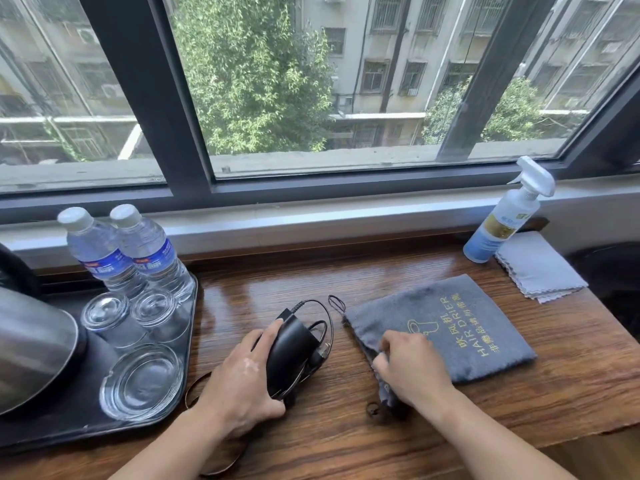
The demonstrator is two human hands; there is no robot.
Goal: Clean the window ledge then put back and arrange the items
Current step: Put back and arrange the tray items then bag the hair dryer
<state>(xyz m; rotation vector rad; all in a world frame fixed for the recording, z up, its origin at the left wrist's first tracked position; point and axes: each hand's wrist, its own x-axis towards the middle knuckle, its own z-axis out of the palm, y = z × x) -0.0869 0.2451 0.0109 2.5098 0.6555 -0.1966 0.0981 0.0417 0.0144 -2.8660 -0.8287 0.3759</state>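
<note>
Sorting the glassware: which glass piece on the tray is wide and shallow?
The glass dish at the tray's near edge; the two tumblers behind it are taller and narrower.

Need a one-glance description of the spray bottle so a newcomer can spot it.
Follow the wooden ledge under the window to its far right end. The spray bottle stands there upright, beside a folded grey cloth. It is the only bottle with a white trigger nozzle; the two water bottles on the left have plain caps.
</note>
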